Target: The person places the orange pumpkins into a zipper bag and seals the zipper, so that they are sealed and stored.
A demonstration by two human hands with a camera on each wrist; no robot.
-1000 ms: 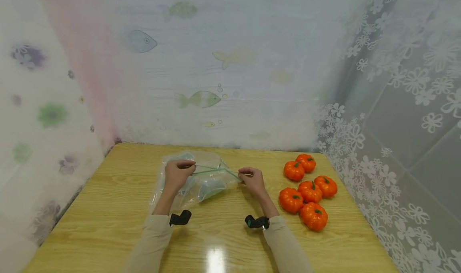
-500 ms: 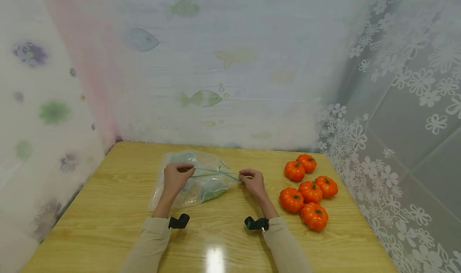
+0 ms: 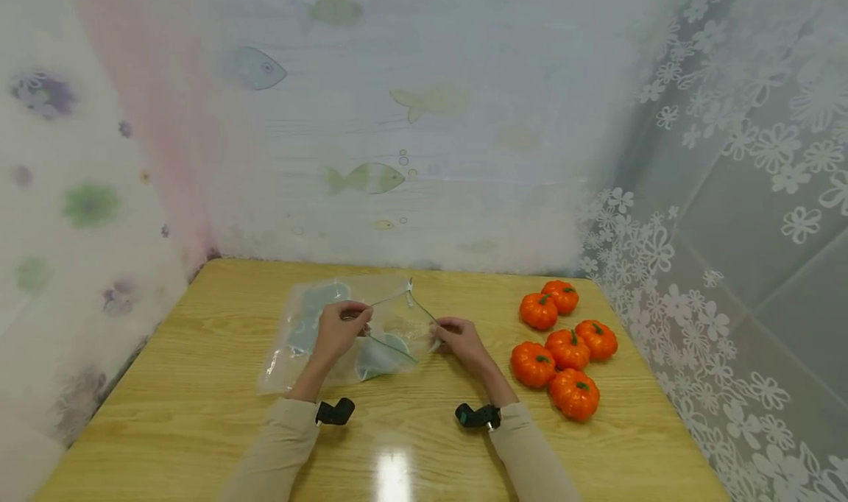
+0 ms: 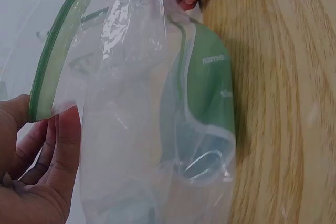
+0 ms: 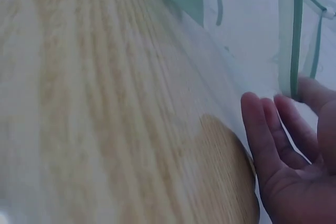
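A clear plastic zip bag (image 3: 311, 318) with green-and-white print lies on the wooden table between the hands. Its mouth faces right and gapes, the green edge strips spread apart in a diamond shape. My left hand (image 3: 338, 333) pinches one green strip (image 4: 55, 51) between thumb and fingers, as the left wrist view shows closely. At the mouth's right corner, my right hand (image 3: 462, 340) pinches the green edge; in the right wrist view its thumb and a fingertip meet on the strip (image 5: 296, 35). A small white piece (image 3: 409, 288) sits at the far corner of the mouth.
Several orange toy pumpkins (image 3: 568, 351) with green stems stand in a group on the right of the table (image 3: 424, 443). Patterned curtains close off the back and both sides. Each wrist wears a black camera mount (image 3: 336, 411).
The bag's mouth has gone from a narrow slit to a wide gap. My left hand has shifted slightly right and my right hand slightly left, both keeping their pinch. The pumpkins stay put.
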